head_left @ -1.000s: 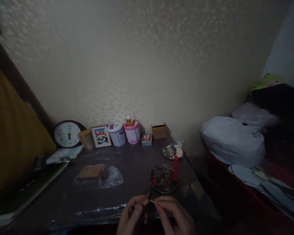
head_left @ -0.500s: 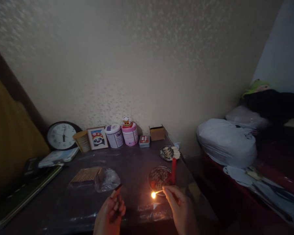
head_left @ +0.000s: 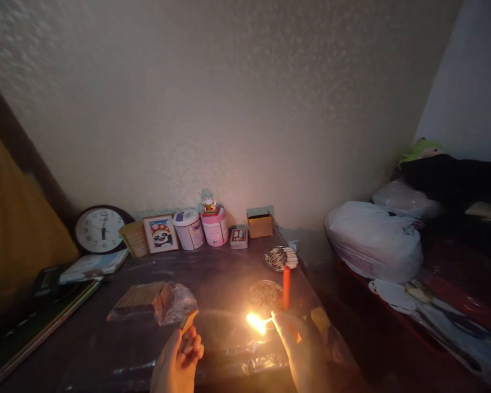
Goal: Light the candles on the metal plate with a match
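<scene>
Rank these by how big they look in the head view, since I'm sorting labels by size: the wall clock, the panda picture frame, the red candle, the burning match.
1. wall clock
2. panda picture frame
3. red candle
4. burning match in the right hand

The candle and match are nearer the camera, so true sizes are unsure.

Lit match, thin pale stick, lying near level with flame at its left tip, pinched in right hand low over tabletop. Small matchbox, tan face, tilted up on end, gripped by left hand.
</scene>
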{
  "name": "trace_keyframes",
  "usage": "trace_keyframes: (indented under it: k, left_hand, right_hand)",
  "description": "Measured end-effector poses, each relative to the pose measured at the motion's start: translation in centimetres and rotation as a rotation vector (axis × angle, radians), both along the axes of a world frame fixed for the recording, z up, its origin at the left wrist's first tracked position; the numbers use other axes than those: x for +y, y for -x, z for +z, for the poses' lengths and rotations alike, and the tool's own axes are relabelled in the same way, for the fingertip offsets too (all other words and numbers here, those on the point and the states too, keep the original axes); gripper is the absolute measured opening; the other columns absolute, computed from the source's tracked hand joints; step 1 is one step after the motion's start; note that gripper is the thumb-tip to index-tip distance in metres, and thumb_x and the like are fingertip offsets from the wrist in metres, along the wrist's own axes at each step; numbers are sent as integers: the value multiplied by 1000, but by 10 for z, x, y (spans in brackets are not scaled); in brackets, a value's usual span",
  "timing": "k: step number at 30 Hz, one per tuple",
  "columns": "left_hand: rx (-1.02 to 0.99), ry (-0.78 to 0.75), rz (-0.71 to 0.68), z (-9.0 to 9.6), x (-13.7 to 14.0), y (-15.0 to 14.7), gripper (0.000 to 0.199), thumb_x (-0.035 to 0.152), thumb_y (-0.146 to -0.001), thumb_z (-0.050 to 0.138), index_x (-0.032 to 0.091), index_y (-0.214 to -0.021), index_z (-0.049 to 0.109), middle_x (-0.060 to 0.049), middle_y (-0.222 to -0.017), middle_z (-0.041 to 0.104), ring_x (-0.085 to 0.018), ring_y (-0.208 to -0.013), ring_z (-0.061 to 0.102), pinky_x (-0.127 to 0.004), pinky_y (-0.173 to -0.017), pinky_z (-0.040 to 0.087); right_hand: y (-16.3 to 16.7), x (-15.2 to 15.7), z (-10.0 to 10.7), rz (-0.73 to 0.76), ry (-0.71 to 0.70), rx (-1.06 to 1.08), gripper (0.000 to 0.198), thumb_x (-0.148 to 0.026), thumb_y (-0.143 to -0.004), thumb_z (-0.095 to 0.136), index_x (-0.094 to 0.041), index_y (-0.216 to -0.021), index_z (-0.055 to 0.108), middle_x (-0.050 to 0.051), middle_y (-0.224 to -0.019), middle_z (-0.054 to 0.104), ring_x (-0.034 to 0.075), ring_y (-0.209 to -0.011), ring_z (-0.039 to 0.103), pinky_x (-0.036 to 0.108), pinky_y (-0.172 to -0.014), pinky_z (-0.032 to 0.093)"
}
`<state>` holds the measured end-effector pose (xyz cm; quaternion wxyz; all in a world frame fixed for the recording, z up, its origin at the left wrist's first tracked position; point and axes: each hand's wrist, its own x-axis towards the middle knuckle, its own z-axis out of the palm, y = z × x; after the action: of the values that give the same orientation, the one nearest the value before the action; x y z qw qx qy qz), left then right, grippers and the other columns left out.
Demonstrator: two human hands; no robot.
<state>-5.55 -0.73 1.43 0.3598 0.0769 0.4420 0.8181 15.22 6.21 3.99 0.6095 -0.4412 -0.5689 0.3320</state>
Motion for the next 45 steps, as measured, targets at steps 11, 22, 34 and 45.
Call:
trace_keyframes:
  k: [11, 22, 34, 45]
  left_hand:
    - [-1, 81, -29, 15, -3, -4, 30, 44, -57, 78, 19, -69, 66, 0, -64, 60, -13, -53, 53, -28, -48, 44]
    - [-40, 9, -50, -1, 1, 5, 21, 36, -62, 75, 19, -73, 69, -1, -63, 58, -14, -53, 52, -28, -47, 43]
    - [-32, 10, -64, 5, 0, -1, 19, 32, -62, 72, 18, -75, 69, 0, -65, 56, -13, -55, 50, -28, -48, 42]
    - [-55, -30, -41, 0, 2, -2, 31, 38, -58, 77, 19, -81, 73, 0, -62, 56, -14, -52, 50, -27, -43, 41]
  right_hand:
    - [-8, 7, 9, 174, 42, -96, 21, -38, -79, 63, -25, -68, 75, 3, -72, 76, 21, -67, 72, 22, -56, 59]
    - [-4, 4, 8, 172, 125, -93, 29, -47, -77, 62, -20, -69, 71, 3, -69, 72, 21, -68, 67, 24, -62, 53]
    - [-2, 6, 4, 184, 138, -118, 31, -49, -75, 62, -19, -70, 71, 4, -67, 71, 20, -66, 66, 24, -61, 51]
    - [-3, 7, 2, 200, 165, -95, 29, -46, -75, 62, -19, -72, 72, 4, -71, 72, 20, -70, 66, 23, -64, 51]
